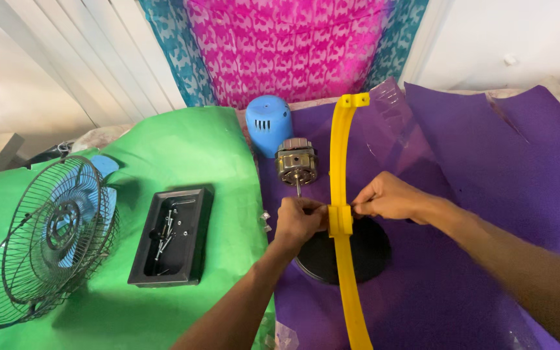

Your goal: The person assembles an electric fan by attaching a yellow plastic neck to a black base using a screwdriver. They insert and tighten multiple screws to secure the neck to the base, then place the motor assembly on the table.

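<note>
A long curved yellow plastic bracket (340, 149) stands upright over a round black base (364, 249) on the purple sheet. My left hand (298, 222) grips the bracket's middle clamp from the left. My right hand (389, 198) pinches the same clamp from the right, fingers closed on its edge. Just behind the hands lies a bare metal fan motor (296, 163) with its shaft pointing toward me. A blue plastic motor cover (268, 123) sits behind the motor.
A black tray (192, 201) with several screws lies on the green sheet (183, 146). At far left a wire fan guard (40, 249) rests over a blue blade (98, 167). Purple sheet (507, 168) covers the right side. Pink and teal cloth (286, 45) hangs behind.
</note>
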